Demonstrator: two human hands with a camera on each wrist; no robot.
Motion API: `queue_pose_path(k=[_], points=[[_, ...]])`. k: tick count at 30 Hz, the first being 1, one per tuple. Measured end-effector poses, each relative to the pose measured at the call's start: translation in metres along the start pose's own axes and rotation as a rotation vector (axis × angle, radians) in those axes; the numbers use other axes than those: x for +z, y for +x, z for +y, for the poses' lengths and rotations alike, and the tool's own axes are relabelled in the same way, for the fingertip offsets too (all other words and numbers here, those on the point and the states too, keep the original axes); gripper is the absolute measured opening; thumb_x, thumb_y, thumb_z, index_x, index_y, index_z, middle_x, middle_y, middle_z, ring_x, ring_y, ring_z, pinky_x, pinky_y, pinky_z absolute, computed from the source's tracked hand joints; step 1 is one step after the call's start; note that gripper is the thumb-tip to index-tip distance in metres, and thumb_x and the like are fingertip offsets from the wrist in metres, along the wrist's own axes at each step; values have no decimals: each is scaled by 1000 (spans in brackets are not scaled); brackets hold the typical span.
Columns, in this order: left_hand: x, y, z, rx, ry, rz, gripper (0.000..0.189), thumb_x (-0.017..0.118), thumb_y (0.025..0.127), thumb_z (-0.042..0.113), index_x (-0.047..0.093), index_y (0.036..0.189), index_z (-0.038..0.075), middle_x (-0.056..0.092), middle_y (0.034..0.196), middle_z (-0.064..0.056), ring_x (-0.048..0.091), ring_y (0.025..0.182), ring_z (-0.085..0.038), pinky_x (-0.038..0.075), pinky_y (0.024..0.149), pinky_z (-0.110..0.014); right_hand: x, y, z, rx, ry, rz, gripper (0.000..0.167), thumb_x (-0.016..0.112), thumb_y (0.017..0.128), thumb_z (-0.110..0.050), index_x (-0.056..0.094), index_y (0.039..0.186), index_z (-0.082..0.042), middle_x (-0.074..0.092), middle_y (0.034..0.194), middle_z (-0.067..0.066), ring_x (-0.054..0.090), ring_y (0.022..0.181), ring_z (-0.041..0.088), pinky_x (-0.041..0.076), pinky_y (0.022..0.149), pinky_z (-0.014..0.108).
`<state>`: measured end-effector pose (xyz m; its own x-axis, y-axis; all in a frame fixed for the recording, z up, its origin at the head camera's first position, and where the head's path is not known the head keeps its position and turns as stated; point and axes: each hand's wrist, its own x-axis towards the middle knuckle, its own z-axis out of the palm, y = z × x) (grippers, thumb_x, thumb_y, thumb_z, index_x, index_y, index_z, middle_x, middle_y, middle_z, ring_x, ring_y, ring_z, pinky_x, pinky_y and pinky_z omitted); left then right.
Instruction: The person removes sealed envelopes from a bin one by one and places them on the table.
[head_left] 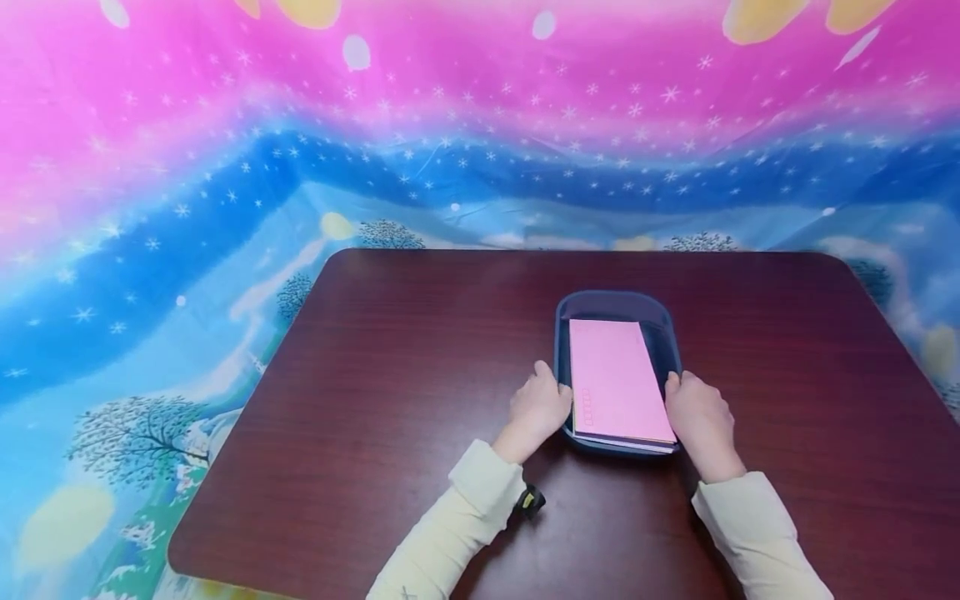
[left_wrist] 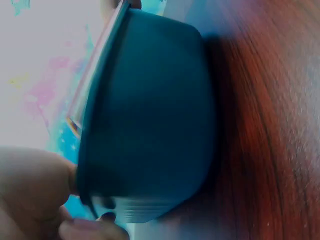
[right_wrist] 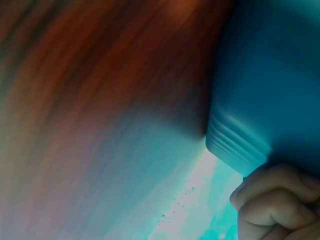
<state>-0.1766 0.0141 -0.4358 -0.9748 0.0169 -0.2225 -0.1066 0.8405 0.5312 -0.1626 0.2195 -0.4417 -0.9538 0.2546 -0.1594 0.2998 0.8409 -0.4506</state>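
A dark blue-grey plastic bin (head_left: 617, 306) with rounded corners is right of the table's middle in the head view. A pink envelope (head_left: 618, 379) with a row of small printed boxes tops the stack inside it; paler edges show beneath. My left hand (head_left: 536, 408) grips the bin's left rim, and my right hand (head_left: 703, 421) grips the right rim. In the left wrist view, the thumb and fingers close around the rim beside the bin's smooth outer wall (left_wrist: 150, 100). Curled right fingers (right_wrist: 275, 205) show under the rim in the right wrist view. Whether the bin touches the table is unclear.
A dark reddish-brown wooden table (head_left: 420, 333) with rounded corners spreads beneath the hands. Behind and left of it hangs a pink and blue cloth (head_left: 480, 108) printed with snowflakes and trees. A small black item (head_left: 531, 502) shows at the left cuff.
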Motion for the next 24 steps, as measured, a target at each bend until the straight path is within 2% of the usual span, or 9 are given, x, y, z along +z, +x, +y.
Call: queue_pose_path(k=[3,5,13,19,24], points=[[-1,7,-2,-17,-6,66,35,49,93,24,44,120,2,58,104,-18,64,84,-31,50,73,-43,6,-3,-8,-27,13,26,46,27,102,-26,55,105,11,57,104,40,58,90,56,46,65,58],[-2,11,-5,-26,-1,87,36,50,93,22,43,121,2,54,105,-18,63,81,-31,50,72,-43,9,-5,-13,-42,19,45,45,28,102,-25,56,102,10,58,102,40,58,89,56,46,65,59],[-11,22,-21,-46,7,94,44,55,93,19,39,127,-4,51,112,-22,63,81,-32,53,75,-44,26,-8,-36,-72,19,70,43,30,101,-25,56,99,10,61,96,39,61,84,54,48,64,59],[-17,27,-34,-64,-47,118,45,58,90,12,39,129,-2,51,112,-23,63,82,-33,52,76,-45,31,-9,-50,-78,26,56,43,31,101,-25,56,100,10,62,96,36,62,85,51,49,66,58],[-16,31,-41,-57,-62,143,51,60,88,11,37,131,-2,53,114,-24,63,86,-35,52,78,-46,33,-5,-52,-84,40,11,44,31,102,-27,56,101,9,62,98,35,61,87,50,49,66,56]])
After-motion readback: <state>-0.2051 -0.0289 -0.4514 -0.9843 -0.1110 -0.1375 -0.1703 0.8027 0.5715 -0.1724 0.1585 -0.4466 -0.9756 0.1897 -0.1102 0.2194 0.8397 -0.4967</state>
